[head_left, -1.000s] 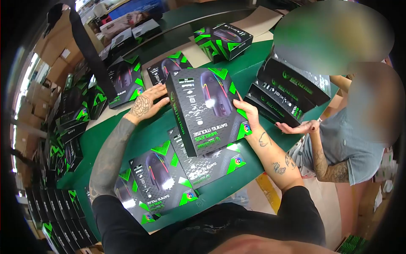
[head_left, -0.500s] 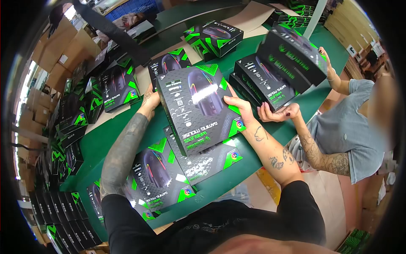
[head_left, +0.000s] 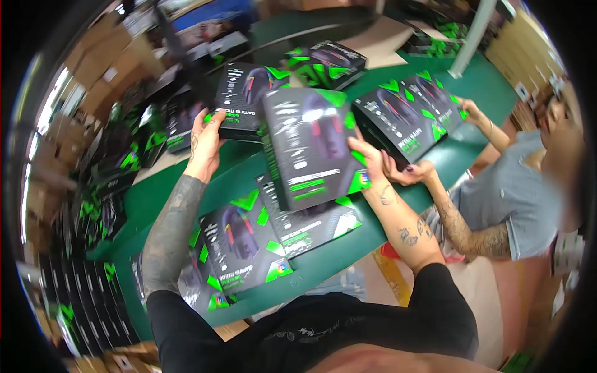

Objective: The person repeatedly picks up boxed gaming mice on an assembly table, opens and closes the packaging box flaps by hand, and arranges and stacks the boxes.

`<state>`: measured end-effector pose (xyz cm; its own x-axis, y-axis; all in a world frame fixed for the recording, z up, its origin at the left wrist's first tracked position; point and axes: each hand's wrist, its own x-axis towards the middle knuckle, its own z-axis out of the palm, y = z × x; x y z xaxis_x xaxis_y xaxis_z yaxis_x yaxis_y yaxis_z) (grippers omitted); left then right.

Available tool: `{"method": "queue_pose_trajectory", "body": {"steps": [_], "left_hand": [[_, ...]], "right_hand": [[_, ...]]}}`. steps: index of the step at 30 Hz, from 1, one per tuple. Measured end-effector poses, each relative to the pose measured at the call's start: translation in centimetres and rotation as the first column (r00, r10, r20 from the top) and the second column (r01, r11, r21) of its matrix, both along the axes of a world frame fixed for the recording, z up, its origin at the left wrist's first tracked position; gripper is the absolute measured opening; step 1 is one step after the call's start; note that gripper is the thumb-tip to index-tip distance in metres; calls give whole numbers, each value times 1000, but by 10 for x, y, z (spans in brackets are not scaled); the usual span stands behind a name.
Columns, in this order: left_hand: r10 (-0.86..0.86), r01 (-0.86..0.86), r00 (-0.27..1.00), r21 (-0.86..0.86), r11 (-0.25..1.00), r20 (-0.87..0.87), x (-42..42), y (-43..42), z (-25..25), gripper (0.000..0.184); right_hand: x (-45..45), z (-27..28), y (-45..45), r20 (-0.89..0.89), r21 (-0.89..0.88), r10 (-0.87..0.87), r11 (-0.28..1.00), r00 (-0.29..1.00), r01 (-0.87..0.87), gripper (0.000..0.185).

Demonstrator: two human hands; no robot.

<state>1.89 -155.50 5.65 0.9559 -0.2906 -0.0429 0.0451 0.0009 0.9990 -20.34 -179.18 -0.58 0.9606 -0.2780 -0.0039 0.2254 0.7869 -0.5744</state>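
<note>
My right hand (head_left: 371,160) grips the right edge of a black and green gaming mouse box (head_left: 311,146), held tilted above the table and slightly blurred. To its left, my left hand (head_left: 207,140) has its fingers closed at the near left corner of a second gaming mouse box (head_left: 245,93); its lower fingers are partly hidden. Below the held box lies another mouse box (head_left: 317,230), partly covered by it. Beside that one, a further mouse box (head_left: 242,252) lies face up near my left forearm.
At the right, a co-worker's hands (head_left: 413,173) hold two mouse boxes (head_left: 398,118) side by side. Several more boxes (head_left: 134,140) crowd the left of the green table (head_left: 242,171). Stacked boxes (head_left: 87,304) stand at lower left. A pale post (head_left: 474,37) rises at the back right.
My left hand has left the held box, moved up and left, and taken the corner of the box behind. The held box shifted slightly right. The co-worker's raised box has come down beside the other.
</note>
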Motion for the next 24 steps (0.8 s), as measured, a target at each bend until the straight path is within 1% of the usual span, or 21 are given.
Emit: {"method": "queue_pose_trajectory", "body": {"steps": [2,3,4,6,7,8,10,11,12,13,14,15,16,17,18,19,20,21,22,23,24], "left_hand": [[7,3,998,-151,988,62,-26,45,12,60],[49,-38,996,-151,988,71,-40,69,15,55],[76,-61,995,-205,977,67,-66,89,22,52],[124,-81,987,-344,935,105,-113,115,27,50],[157,-107,973,-273,956,167,-135,127,28,50],[193,-147,954,-203,968,227,-158,138,28,50],[268,-254,849,-93,963,456,-197,154,13,46],[300,-330,774,-49,943,558,-219,161,6,44],[323,-340,759,-79,937,565,-235,173,-1,44],[426,-358,790,-232,905,441,-254,176,-1,44],[401,-454,657,-90,887,639,-272,186,-4,45],[363,-437,628,-75,896,689,-285,194,-4,45],[298,-437,593,-12,899,748,-296,209,2,50],[281,-443,623,33,896,730,-305,223,9,54],[259,-435,656,74,897,709,-315,236,16,58],[217,-371,737,115,921,640,-321,253,24,77],[191,-216,894,16,976,405,-328,267,28,89],[190,-211,934,36,977,302,-330,276,31,99],[187,-200,963,52,978,193,-332,283,33,109],[191,-187,973,-40,981,133,-327,286,31,121],[218,-213,976,-132,968,26,-332,291,32,118]], "right_hand": [[1,3,1,60,216,192,955,979,-201,51],[1,15,12,28,201,216,955,976,-217,44],[4,25,23,44,150,238,959,970,-242,43],[12,44,55,9,6,149,989,989,-149,40],[19,52,72,20,-35,198,980,980,-197,36],[22,60,90,-57,-102,178,978,982,-183,36],[26,71,137,-183,-248,157,948,970,-200,38],[20,82,158,-252,-411,35,901,967,-140,42],[27,64,161,-223,-412,118,888,968,-203,45],[22,71,178,-266,-444,106,869,958,-220,42],[27,57,183,-181,-270,360,877,915,-398,40],[28,46,191,-139,-193,455,859,880,-475,36],[24,45,197,-129,-170,515,830,847,-531,35],[25,43,207,-116,-137,555,812,823,-567,34],[22,49,214,-110,-205,561,795,821,-571,37],[18,60,229,-112,-272,513,808,851,-523,37],[10,72,243,-107,-337,457,819,883,-465,37],[5,90,256,-100,-438,551,724,829,-533,54],[0,98,270,-85,-498,553,697,829,-516,59],[-6,107,284,-104,-544,541,671,834,-503,60],[-13,116,296,-121,-590,527,643,841,-488,62]]}}
